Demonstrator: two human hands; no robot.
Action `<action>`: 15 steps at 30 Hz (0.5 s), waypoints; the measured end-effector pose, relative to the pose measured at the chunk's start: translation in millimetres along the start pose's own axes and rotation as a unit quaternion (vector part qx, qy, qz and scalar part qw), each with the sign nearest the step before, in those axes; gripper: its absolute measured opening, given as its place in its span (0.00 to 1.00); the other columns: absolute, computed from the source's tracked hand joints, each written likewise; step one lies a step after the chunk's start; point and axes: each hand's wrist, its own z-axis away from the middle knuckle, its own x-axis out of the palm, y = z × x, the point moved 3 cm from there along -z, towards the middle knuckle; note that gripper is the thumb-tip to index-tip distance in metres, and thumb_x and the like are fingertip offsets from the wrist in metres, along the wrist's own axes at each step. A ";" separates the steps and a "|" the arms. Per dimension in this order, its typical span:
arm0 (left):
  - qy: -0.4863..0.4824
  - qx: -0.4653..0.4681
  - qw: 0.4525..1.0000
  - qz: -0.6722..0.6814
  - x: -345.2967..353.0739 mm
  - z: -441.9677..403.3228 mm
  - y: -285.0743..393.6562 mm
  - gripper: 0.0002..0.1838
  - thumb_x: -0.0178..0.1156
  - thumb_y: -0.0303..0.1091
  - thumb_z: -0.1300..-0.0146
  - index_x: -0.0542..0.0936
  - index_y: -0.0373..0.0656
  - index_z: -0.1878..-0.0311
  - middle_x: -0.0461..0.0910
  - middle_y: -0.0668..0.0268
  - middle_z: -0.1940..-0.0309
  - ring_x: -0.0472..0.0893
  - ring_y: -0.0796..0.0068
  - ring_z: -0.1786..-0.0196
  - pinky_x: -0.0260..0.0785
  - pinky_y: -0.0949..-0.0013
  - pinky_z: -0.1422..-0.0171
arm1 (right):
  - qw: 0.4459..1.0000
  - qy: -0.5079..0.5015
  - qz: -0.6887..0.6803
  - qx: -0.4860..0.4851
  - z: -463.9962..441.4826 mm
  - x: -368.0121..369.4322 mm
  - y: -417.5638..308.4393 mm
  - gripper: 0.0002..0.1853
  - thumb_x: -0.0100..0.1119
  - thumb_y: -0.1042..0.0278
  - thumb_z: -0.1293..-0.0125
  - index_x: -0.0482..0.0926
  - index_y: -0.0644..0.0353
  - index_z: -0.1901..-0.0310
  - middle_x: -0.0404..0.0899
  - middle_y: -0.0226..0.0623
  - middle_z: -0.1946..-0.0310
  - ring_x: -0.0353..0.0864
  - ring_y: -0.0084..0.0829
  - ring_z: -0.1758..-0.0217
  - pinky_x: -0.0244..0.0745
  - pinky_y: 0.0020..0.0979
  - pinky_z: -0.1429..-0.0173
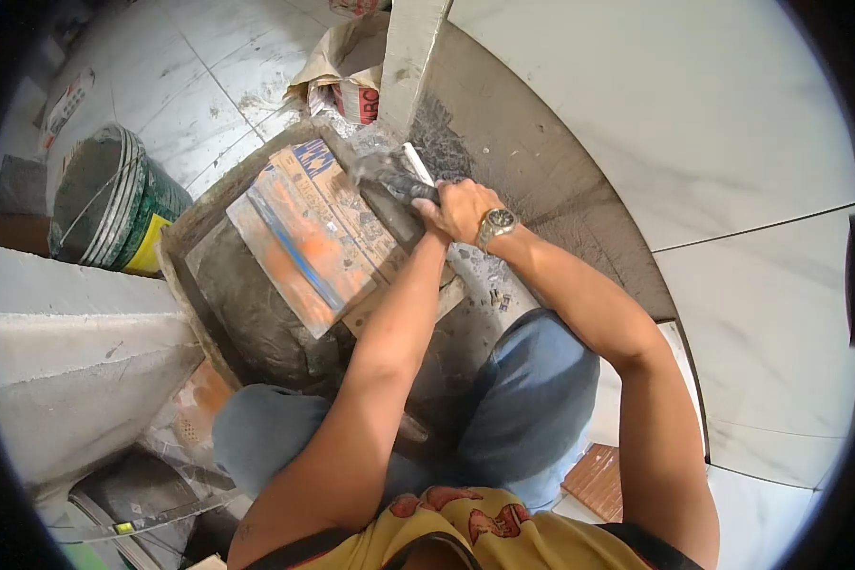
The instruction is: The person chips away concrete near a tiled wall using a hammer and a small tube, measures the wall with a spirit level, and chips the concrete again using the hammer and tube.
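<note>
Both hands meet at a dark, rounded tool [407, 182] with a white stick-like part [416, 163]; its far end is blurred and its kind is unclear. My right hand [464, 209], with a metal watch [497, 224] on the wrist, is closed around the near end. Close against it, my left hand [431, 215] is mostly hidden, its visible fingers curled at the same tool. Just left of the hands, a printed cardboard piece [328, 195] and a worn board with a blue stripe and orange smears [290, 252] lie over a grey trough [176, 275].
A dirty green bucket [114, 204] stands at the left. An open paper sack [351, 62] is at the top, beside an upright pale slab edge [410, 66]. Large white tiles [741, 313] border a curved, dusty grey strip [579, 199] on the right. A pale ledge [76, 332] juts in at left.
</note>
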 end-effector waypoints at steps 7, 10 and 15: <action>0.052 0.133 0.866 -0.479 -28.4 -34.3 20.0 0.22 0.50 0.50 0.32 0.79 0.39 0.55 0.80 0.61 0.55 0.79 0.65 0.54 0.72 0.60 0.47 | 0.997 -0.026 -0.018 0.071 -31.9 23.9 32.4 0.38 0.48 0.32 0.32 0.84 0.68 0.55 0.84 0.61 0.62 0.84 0.60 0.54 0.79 0.51 0.47; -0.067 0.130 0.801 -0.580 -58.8 -87.9 13.7 0.28 0.45 0.56 0.31 0.78 0.38 0.49 0.78 0.63 0.51 0.77 0.66 0.50 0.70 0.60 0.44 | 0.998 -0.040 -0.022 0.044 -7.1 10.8 9.6 0.35 0.49 0.37 0.31 0.85 0.69 0.55 0.83 0.64 0.57 0.83 0.58 0.48 0.78 0.50 0.43; 0.068 0.140 0.810 -0.565 -16.6 -27.3 31.5 0.18 0.58 0.44 0.36 0.79 0.35 0.56 0.79 0.65 0.60 0.79 0.66 0.59 0.73 0.57 0.52 | 0.998 -0.015 -0.039 0.052 -10.3 1.4 21.1 0.36 0.46 0.35 0.30 0.84 0.69 0.57 0.82 0.66 0.58 0.82 0.61 0.49 0.77 0.53 0.43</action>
